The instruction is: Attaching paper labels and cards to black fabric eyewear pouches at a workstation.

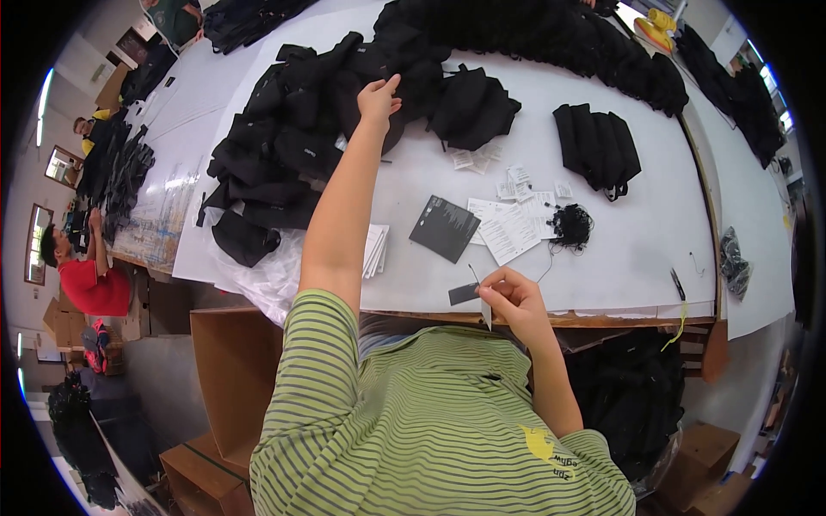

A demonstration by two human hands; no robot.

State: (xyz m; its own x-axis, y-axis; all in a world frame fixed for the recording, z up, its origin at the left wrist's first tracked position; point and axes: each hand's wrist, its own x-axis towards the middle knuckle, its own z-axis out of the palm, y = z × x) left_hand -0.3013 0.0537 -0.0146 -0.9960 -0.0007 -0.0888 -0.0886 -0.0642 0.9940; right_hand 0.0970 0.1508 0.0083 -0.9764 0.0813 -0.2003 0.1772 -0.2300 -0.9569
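Observation:
My left hand [379, 99] reaches far forward over a heap of black fabric goods [301, 112], some with small white labels. Its fingers are apart, and nothing shows between them. Close to my body at the table's front edge, my right hand [516, 297] pinches a small hang tag [463, 294]. The tag is dark grey, with a pale piece and a thin black string beside it. Beyond that hand lie a larger dark printed card [444, 229], white printed sheets [509, 232] and a tangle of black strings [570, 226].
A stack of black fabric goods [596, 148] sits at the right, and a long row [551, 43] lines the far side. Near the right edge is a dark cutter [677, 284]. Cardboard boxes [232, 378] stand below left. A person in red [93, 279] is farther left.

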